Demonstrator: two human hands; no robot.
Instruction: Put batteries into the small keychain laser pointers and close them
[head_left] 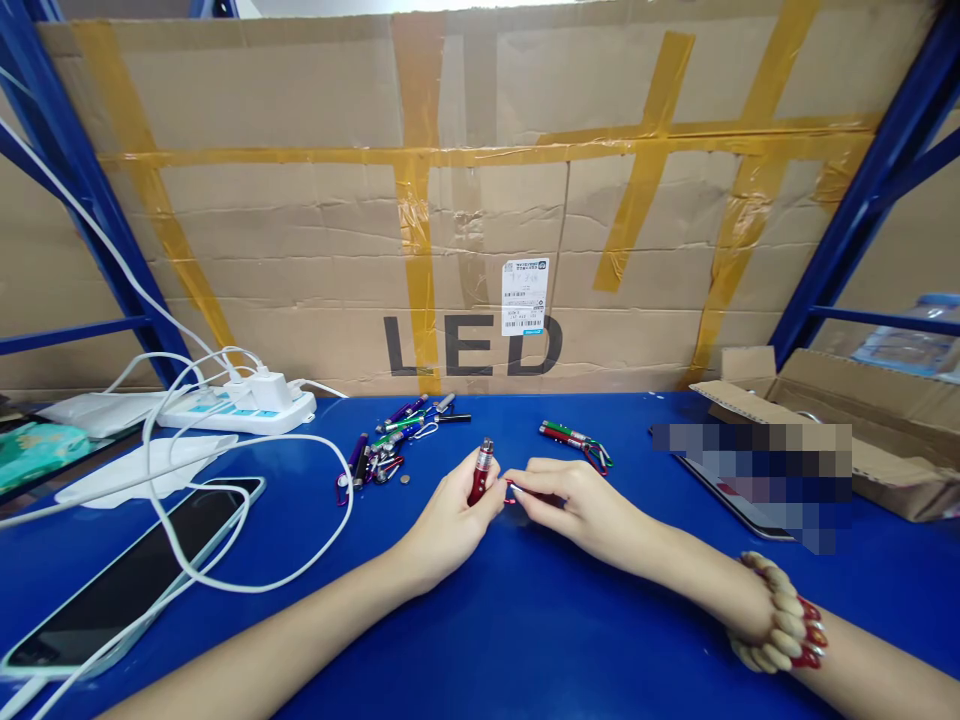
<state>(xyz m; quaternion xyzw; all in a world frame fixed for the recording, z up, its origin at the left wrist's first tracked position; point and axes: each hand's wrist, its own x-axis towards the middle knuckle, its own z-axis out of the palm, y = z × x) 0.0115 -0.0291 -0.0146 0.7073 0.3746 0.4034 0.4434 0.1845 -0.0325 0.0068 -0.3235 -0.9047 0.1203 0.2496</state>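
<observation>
My left hand [457, 510] is closed around a small red keychain flashlight [481, 474], held upright with its silver end at the top. Close beside it, my right hand [574, 500] pinches a small red clip [511, 490] between thumb and fingertips. Most of that clip is hidden by the fingers, but it looks like a carabiner. Behind my right hand, a green and a red flashlight [564, 436] lie side by side with carabiners [598, 457] at their ends. Left of my left hand is a loose pile of purple, green, black and silver flashlights [397, 432].
A small round disc [405, 479] lies by the pile. At left are a phone [135, 580], looping white cables [259, 590] and a power strip [296, 412]. An open carton [892, 480] and a partly blurred flat device [739, 490] sit right. A large cardboard box [322, 260] stands behind.
</observation>
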